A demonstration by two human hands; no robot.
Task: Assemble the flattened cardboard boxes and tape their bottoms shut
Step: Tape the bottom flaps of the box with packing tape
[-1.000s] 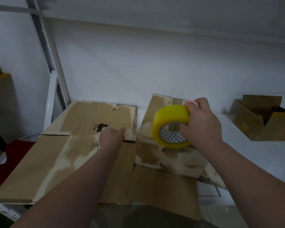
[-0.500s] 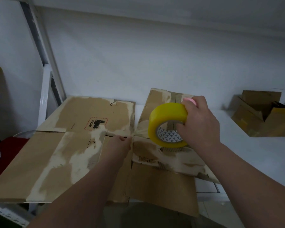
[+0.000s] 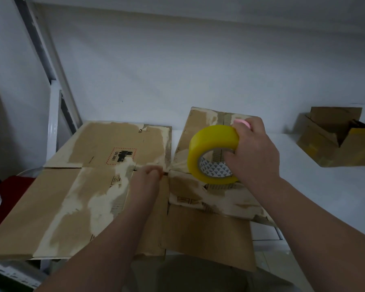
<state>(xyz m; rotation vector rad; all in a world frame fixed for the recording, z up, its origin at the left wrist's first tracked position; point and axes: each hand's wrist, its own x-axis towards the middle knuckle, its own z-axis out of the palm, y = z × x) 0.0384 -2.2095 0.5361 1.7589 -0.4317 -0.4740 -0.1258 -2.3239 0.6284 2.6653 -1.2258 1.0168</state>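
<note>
Head: tape roll (image 3: 212,142) in right hand (image 3: 255,158)

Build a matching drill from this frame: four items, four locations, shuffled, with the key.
Items
1. tape roll
2. left hand
3. open box
4. red object

Locations
A. far right, on the white surface
B. at the seam between the cardboard flaps
C. at the left edge, beside the cardboard
D. held in the right hand

Pairs: 1-D, 2-B, 3-A, 4-C
</note>
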